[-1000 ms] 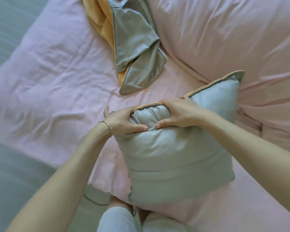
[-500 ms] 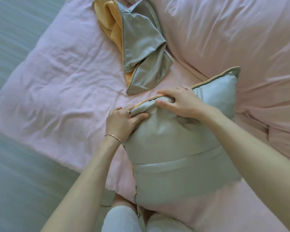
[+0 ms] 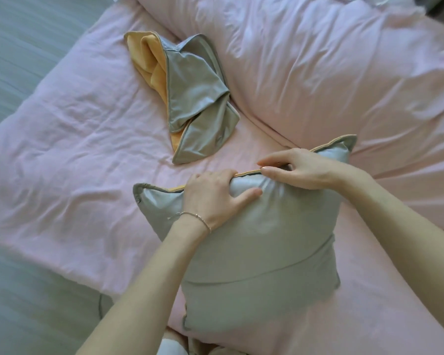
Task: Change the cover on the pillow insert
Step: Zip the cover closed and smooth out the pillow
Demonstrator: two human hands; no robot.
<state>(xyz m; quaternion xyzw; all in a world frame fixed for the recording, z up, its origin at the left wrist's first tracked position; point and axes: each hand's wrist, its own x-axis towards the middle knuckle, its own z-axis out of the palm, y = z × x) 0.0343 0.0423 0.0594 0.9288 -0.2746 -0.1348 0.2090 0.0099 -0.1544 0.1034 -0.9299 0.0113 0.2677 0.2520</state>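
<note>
- The grey pillow (image 3: 254,252) stands up on the pink bed (image 3: 75,149), right in front of the person.
- The left hand (image 3: 210,198) grips the top edge of the pillow, fingers curled over it and thumb pressed flat on the front.
- The right hand (image 3: 297,169) pinches the same top edge just beside it, between thumb and fingers.
- A loose grey and yellow cover (image 3: 192,98) lies crumpled on the bed, farther back and apart from the pillow.
- A thin bracelet (image 3: 200,219) sits on the left wrist.

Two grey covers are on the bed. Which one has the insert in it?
The grey cover gripped by both hands, nearest the camera: it is plump and square. The other cover lies flat and crumpled farther up the bed, showing yellow.
</note>
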